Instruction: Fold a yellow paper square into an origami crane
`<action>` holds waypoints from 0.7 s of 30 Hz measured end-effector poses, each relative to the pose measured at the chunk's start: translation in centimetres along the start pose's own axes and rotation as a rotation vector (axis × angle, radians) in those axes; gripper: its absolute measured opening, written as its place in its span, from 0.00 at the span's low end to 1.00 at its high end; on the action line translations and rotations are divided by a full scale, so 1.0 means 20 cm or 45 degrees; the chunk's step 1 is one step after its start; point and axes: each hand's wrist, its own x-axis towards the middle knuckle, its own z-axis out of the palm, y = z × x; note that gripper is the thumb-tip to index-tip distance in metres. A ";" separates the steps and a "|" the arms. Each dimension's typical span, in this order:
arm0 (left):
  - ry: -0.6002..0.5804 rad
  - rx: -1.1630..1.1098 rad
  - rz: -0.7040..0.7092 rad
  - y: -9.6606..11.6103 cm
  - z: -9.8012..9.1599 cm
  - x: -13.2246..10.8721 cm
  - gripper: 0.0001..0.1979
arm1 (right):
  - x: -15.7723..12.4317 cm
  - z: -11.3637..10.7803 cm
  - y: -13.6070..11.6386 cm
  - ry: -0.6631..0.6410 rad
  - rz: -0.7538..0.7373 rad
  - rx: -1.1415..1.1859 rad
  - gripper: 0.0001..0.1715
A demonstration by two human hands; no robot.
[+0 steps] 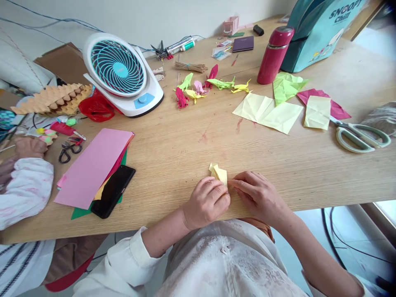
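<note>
Near the front edge of the table lies a small piece of folded pale yellow paper (219,173), its upper points showing above my fingers. My left hand (210,201) is closed over its lower part, with curled fingers pressing it on the wood. Just right of the paper, my right hand (259,194) has thumb and fingers drawn together in a pinch. Its fingertips are right by the paper's edge; what they hold, if anything, is hidden.
Folded paper figures (198,88) and creased yellow paper (267,112) lie farther back. Scissors (360,136) and a red flask (275,55) are right. A fan (123,74), pink sheets (99,165) and a phone (114,190) stand left, near another person's hand (31,147).
</note>
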 end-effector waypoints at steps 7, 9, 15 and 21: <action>-0.049 -0.043 -0.006 0.00 0.01 0.01 0.03 | 0.01 -0.02 0.02 -0.077 -0.043 -0.028 0.20; -0.082 -0.067 -0.011 0.00 0.01 0.01 0.03 | 0.01 -0.03 0.03 -0.140 -0.059 -0.050 0.22; -0.194 -0.080 -0.050 -0.01 0.02 0.00 0.04 | 0.01 -0.04 0.06 -0.225 -0.074 -0.086 0.22; -0.242 -0.047 -0.112 0.00 0.01 -0.01 0.05 | 0.02 -0.02 0.05 -0.131 -0.061 -0.100 0.16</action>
